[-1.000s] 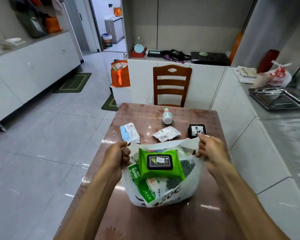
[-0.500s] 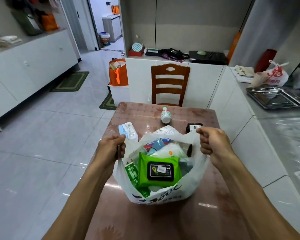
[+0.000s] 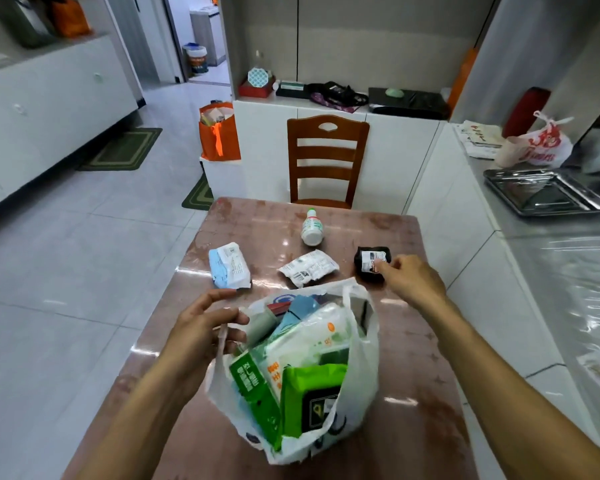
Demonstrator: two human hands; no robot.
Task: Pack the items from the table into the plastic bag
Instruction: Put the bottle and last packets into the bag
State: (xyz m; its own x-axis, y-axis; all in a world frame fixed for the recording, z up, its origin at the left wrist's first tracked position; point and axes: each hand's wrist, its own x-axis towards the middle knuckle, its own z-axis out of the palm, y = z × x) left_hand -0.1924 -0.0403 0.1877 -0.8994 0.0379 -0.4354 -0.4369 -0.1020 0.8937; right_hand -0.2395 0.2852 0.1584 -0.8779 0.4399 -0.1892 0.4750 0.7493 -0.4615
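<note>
A white plastic bag (image 3: 362,382) stands on the reddish table (image 3: 413,341), filled with several packs, a green wipes pack (image 3: 312,393) on top. My left hand (image 3: 201,334) pinches the bag's left handle. My right hand (image 3: 413,280) has left the bag and reaches forward, fingertips touching a small black packet (image 3: 369,259), fingers apart and not closed on it. On the table beyond the bag lie a blue-and-white pack (image 3: 228,266), a white sachet (image 3: 308,267) and a small white bottle (image 3: 311,227) on its side.
A wooden chair (image 3: 326,161) stands at the table's far end. To the right runs a counter with a metal tray (image 3: 544,192) and a red-printed bag (image 3: 541,143). An orange bag (image 3: 219,133) sits on a low box at the left.
My right hand let go of the bag's right handle and moved forward to the black packet. The bag sagged and tipped toward me; my left hand still holds its handle.
</note>
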